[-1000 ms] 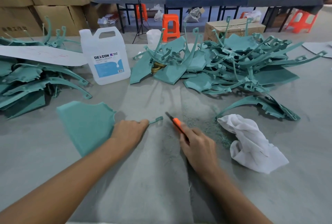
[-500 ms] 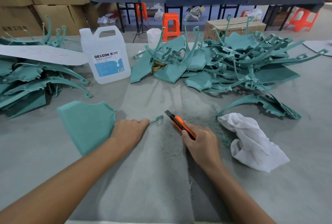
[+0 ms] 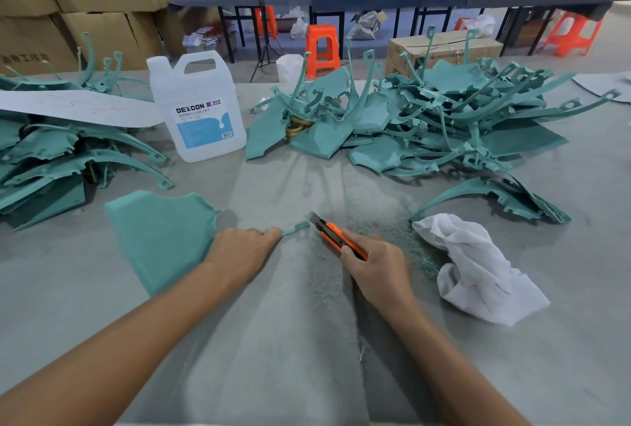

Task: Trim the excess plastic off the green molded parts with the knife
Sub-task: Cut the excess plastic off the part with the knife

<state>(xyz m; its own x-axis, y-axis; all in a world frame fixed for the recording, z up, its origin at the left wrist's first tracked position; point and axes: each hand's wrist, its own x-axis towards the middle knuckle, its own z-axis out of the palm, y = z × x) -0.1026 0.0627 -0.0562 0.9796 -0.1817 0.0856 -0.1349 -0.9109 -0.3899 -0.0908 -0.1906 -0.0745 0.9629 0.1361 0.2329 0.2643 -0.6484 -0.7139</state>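
The fingers of my right hand (image 3: 375, 265) are curled tight round the orange knife (image 3: 336, 234), its blade out and aimed at the thin tip of the green part (image 3: 160, 234). My left hand (image 3: 244, 248) grips that part's narrow arm with bent fingers, pinning it to the worktop (image 3: 307, 357). The blade sits just right of the part's tip; I cannot tell if it touches.

That arm looks thin and springy. I judge a slip could send the blade toward my left fingertips or gouge the part.

Right of the part lie green shavings (image 3: 386, 220) and a white cloth (image 3: 478, 265). Beyond it stand a jug (image 3: 198, 108) and the pile of parts (image 3: 444, 118), and left of it is another stack (image 3: 51, 159). Nothing blocks the blade's path.
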